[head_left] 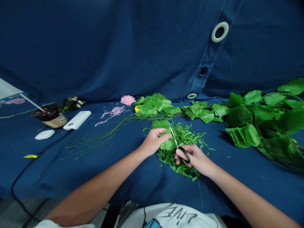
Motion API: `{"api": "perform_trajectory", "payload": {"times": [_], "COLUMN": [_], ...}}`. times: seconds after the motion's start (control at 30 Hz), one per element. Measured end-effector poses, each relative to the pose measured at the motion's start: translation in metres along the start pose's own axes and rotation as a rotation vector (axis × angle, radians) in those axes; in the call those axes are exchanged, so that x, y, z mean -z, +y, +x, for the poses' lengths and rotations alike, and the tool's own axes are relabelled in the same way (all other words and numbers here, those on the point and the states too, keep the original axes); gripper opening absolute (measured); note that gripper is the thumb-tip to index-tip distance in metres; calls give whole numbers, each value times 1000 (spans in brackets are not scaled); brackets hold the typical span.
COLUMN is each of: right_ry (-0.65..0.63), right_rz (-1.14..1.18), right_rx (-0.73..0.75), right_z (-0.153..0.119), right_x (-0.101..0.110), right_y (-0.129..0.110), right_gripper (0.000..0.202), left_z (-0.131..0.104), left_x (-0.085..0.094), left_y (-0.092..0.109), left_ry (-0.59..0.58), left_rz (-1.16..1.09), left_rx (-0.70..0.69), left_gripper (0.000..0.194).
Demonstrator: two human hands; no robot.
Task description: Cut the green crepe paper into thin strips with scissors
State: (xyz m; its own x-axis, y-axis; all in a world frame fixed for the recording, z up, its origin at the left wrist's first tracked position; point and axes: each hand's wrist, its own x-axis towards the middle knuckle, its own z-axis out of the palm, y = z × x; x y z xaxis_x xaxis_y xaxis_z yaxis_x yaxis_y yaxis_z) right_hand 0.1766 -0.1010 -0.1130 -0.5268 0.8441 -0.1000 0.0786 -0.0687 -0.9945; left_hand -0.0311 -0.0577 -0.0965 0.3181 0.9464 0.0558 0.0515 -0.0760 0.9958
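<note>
My left hand [155, 141] pinches a green artificial leaf [168, 144] between thumb and fingers. In my right hand [190, 156] is a pair of scissors [174, 136] with black handles, its blades pointing up and left beside the leaf. The blades look close together. Beneath both hands spreads a heap of thin green leaf trimmings [190, 134]. One more flat leaf [160, 124] lies just beyond my left hand. Farther back is a pile of cut green leaves [154, 106].
Long thin green stems [104, 136] stretch leftward. Leafy artificial vines [273, 120] crowd the right. Pink threads [128, 100] lie at the back. At left are a cup with a straw [53, 117], a white device [78, 120] and a black cable [21, 177]. A blue curtain [118, 47] hangs behind.
</note>
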Motion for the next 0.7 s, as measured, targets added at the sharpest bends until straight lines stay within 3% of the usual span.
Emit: {"api": "perform_trajectory", "payload": {"times": [0.43, 0.7], "right_ry": [-40, -29], "right_rz": [6, 1], "right_rx": [37, 29], "right_z": [-2, -2], "right_x": [1, 0], "right_y": [-5, -5], "right_gripper": [40, 42], "left_z": [-1, -4], "left_x": [-1, -3], "left_y": [1, 6], "left_ry": [-44, 14], "left_rz": [-2, 8], "left_rx": [-16, -22], "left_gripper": [35, 37]}}
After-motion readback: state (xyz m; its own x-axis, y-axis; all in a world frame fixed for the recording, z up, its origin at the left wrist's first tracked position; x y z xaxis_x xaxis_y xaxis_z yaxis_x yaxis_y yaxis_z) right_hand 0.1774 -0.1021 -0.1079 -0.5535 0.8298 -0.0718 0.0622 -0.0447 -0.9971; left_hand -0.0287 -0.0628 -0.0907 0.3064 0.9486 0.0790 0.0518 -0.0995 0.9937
